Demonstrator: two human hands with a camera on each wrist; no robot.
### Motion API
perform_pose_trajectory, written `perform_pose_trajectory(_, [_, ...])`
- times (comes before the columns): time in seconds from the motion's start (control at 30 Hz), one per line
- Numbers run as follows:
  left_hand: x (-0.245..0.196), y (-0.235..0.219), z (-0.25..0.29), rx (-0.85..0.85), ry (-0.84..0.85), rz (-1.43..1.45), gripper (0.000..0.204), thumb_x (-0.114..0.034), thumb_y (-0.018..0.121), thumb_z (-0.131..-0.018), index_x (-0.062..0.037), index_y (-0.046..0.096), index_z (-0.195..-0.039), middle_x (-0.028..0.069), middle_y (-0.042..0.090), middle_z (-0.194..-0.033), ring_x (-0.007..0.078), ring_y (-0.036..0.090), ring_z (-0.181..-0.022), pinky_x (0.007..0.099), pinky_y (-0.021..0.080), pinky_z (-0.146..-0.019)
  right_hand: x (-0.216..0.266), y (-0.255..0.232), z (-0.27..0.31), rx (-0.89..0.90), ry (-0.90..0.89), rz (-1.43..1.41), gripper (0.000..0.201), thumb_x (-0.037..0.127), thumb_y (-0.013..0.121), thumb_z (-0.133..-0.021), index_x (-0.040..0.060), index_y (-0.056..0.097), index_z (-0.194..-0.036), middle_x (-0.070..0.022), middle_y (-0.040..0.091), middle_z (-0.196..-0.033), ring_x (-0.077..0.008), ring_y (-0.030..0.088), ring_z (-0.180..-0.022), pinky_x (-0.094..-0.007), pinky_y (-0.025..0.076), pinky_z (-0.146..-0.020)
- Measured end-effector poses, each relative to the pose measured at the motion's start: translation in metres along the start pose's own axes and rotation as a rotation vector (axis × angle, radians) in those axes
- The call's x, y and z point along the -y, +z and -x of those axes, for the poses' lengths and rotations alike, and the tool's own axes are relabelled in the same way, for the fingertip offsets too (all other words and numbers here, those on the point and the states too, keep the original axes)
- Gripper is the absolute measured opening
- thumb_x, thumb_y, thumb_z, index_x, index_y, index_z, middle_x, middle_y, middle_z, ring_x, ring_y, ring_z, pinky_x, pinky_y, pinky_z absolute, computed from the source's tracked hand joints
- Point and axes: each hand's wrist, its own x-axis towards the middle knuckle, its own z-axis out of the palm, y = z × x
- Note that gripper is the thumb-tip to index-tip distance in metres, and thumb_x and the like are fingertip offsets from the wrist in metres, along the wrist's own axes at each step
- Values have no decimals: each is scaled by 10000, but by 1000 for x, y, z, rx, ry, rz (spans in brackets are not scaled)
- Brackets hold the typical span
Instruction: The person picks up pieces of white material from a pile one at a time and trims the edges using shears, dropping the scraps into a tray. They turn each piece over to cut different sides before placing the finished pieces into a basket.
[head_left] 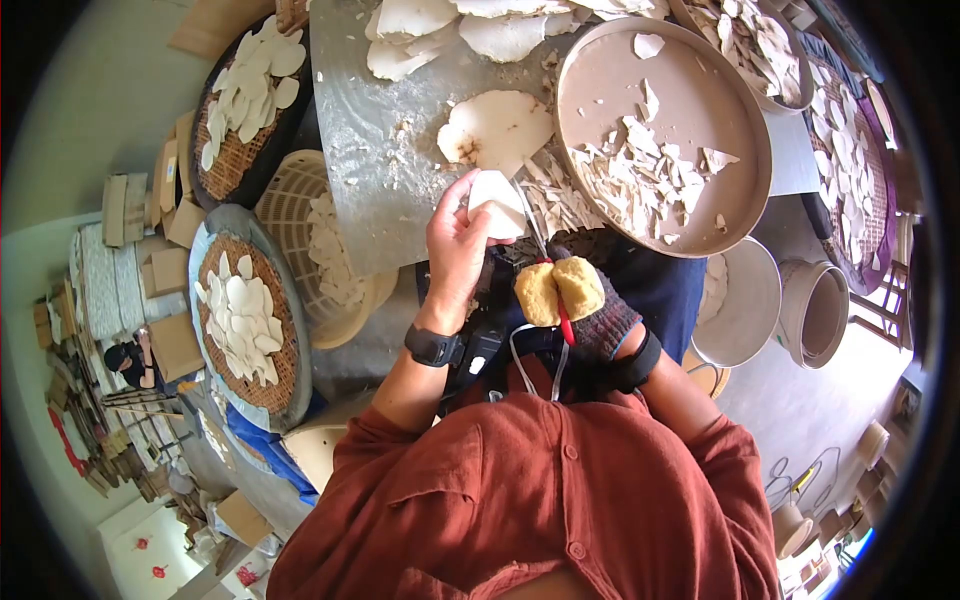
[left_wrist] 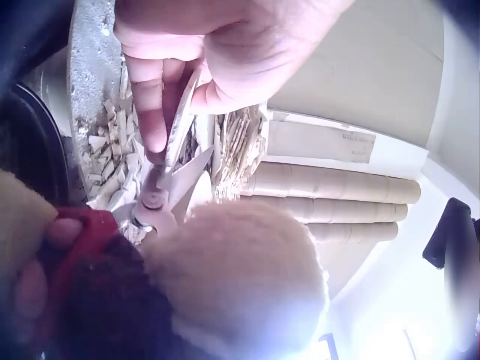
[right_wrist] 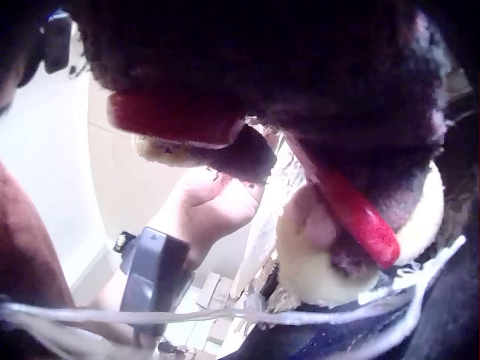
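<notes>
My bare left hand (head_left: 470,215) pinches a thin white slice (head_left: 498,198) at the near edge of the metal table (head_left: 370,130). In the left wrist view, fingers (left_wrist: 150,112) and thumb hold the slice (left_wrist: 182,120) edge-on. My right hand (head_left: 565,295) wears a dark glove with yellow padded fingers and grips red-handled scissors (head_left: 541,248). The scissor blades (left_wrist: 176,180) stand open around the slice's lower edge. The right wrist view shows the red handle (right_wrist: 356,214) inside the glove, with the left hand (right_wrist: 217,206) beyond. A larger white piece (head_left: 497,128) lies just past the hands.
A round tray (head_left: 740,190) of white trimmings sits to the right on the table. More offcuts (head_left: 555,200) pile by the scissors. Woven trays of white slices (head_left: 240,320) and a plastic basket (head_left: 300,200) stand on the left. Buckets (head_left: 812,310) stand at the right.
</notes>
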Motion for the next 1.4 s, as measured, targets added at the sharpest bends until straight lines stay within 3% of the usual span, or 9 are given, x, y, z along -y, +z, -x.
perform_pose_trajectory(0.53, [5,5,-2,29,-59,9,427,-64,523,-888,24,400,-1287,124,612,-977,162,639,-752,273,556,-595,-6,6,6,-114,37,-78,153,80,663,-756,16,622,-889,-114,656,-866,-213,641,-805,-305,498,-705])
perform_pose_trajectory(0.67, [4,8,0,14,-46,16,375,-82,524,-894,-9,390,-1237,132,619,-980,192,650,-775,297,558,-615,2,-5,5,-48,-416,754,220,78,732,-655,29,613,-833,-139,642,-822,-273,631,-761,-321,484,-660])
perform_pose_trajectory(0.77, [-2,-4,1,64,-23,-59,337,-102,531,-886,-17,408,-1188,133,612,-989,203,648,-752,324,554,-606,7,-4,7,-58,-165,161,218,110,715,-687,32,605,-858,-127,632,-826,-265,617,-759,-322,476,-666])
perform_pose_trajectory(0.9, [-27,5,13,391,-3,-340,304,-56,529,-877,18,522,-1172,80,591,-1104,140,589,-939,256,450,-860,4,-18,8,-156,-423,356,421,160,783,-622,26,546,-943,-118,584,-851,-283,569,-796,-349,452,-699])
perform_pose_trajectory(0.97, [-39,27,27,497,-256,-349,260,-9,535,-878,17,557,-1136,39,637,-985,87,588,-879,224,474,-770,9,-29,11,-243,-637,535,523,184,817,-589,24,517,-986,-113,559,-864,-291,545,-814,-362,439,-716])
perform_pose_trajectory(1.07, [-22,45,37,597,-253,-360,326,-17,540,-885,9,501,-1208,39,647,-926,68,596,-789,202,480,-656,36,-36,31,-339,-769,633,608,228,838,-529,6,508,-989,-162,559,-879,-367,520,-827,-389,434,-717])
perform_pose_trajectory(1.13, [-29,58,39,629,-326,-347,419,-43,530,-897,-6,402,-1295,54,651,-823,81,599,-667,206,476,-569,11,-54,45,-298,-453,116,466,223,813,-621,29,584,-977,-160,605,-910,-318,572,-848,-361,457,-748])
perform_pose_trajectory(1.2, [-30,61,36,616,-334,-321,428,-74,531,-903,-9,390,-1302,66,648,-792,99,599,-630,207,474,-557,-11,-80,63,-336,-440,141,362,191,799,-670,52,647,-967,-132,653,-904,-229,622,-826,-310,485,-733])
perform_pose_trajectory(1.4, [-18,51,22,445,-280,-396,356,-155,533,-899,7,470,-1210,73,636,-739,120,598,-580,208,472,-535,65,-100,123,-417,115,-252,315,124,746,-757,71,603,-1033,-21,626,-759,-83,601,-626,-227,493,-524])
